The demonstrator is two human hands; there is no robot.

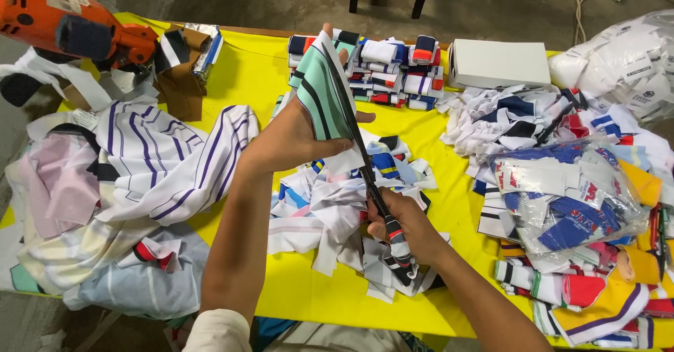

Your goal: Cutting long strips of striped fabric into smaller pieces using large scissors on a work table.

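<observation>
**Fabric trimming at the table: partly done, stock remaining**

The left hand (291,138) was closed on a mint-green knit piece with dark stripes (319,89), held raised above the middle of the yellow table (239,71). The right hand (407,229) gripped the handles of long scissors (361,152), whose blades lay against the edge of the piece. Judged by the scene, work was partly complete: a heap of cut scraps (337,211) lay directly beneath the hands, and a stack of folded striped pieces (379,68) stood at the far side of the table beside a white box (498,63). A large pile of striped garments (168,155) to the left and bagged collars (569,197) to the right appeared unprocessed. The blade tips were hidden behind the fabric; whether they were cutting could not be told. An orange tool (67,22) was cut off at the top left.
</observation>
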